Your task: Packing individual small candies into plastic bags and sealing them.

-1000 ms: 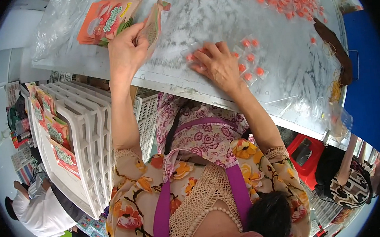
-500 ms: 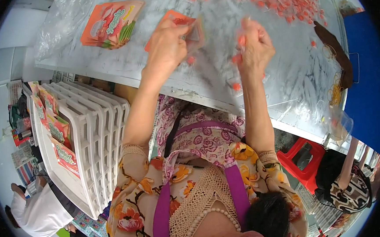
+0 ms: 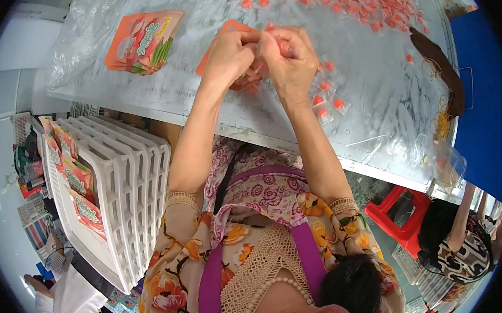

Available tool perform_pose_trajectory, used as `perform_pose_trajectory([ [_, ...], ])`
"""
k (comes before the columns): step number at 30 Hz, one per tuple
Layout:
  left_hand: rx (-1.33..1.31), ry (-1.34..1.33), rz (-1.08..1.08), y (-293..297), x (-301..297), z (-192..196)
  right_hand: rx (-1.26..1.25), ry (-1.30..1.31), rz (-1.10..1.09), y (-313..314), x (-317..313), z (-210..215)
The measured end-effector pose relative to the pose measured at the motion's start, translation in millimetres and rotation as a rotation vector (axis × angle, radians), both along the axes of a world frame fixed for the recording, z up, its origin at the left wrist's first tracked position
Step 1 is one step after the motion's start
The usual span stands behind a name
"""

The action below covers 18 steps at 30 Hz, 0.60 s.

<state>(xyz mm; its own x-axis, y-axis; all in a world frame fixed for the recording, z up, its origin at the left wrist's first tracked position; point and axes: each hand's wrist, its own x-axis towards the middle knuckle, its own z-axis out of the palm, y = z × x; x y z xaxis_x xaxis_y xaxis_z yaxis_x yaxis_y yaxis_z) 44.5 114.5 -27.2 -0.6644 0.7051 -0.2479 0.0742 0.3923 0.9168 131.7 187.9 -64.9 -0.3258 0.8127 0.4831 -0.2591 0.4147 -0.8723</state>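
Observation:
My left hand (image 3: 228,60) is closed on an orange-red printed pouch (image 3: 234,25) above the near part of the table. Against it, my right hand (image 3: 291,60) is closed around red wrapped candies (image 3: 283,48), at the pouch's upper edge. The pouch's opening is mostly hidden by my fingers. Several loose wrapped candies (image 3: 324,85) lie beside my right wrist. To the left rests a stack of matching pouches (image 3: 143,43). A large heap of the same candies (image 3: 362,3) spreads over the far right of the table.
The grey marbled table (image 3: 386,97) holds a clear plastic bag (image 3: 77,43) at far left, a brown strip (image 3: 431,62), yellow rubber bands (image 3: 442,125) and a clear cup (image 3: 451,166). White crates (image 3: 118,177) with pouches stand left; a red stool (image 3: 404,230) stands right. Other people are nearby.
My right hand has moved left with candies, from apart to against my left hand at the pouch. Several loose candies now show where it was.

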Motion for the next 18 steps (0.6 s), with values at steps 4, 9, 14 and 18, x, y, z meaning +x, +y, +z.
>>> perform_pose_trajectory([
  [4,0.052,-0.037,0.007,3,-10,-8,0.028,-0.082,-0.008,2,10,2],
  [9,0.077,0.137,-0.001,4,-10,-15,0.2,-0.219,0.026,4,12,-16],
  [14,0.068,0.38,-0.001,0,-2,-24,0.148,-0.223,0.043,-3,13,-13],
  [18,0.048,0.43,-0.004,-1,16,-8,0.308,-0.151,-0.018,0,13,-7],
])
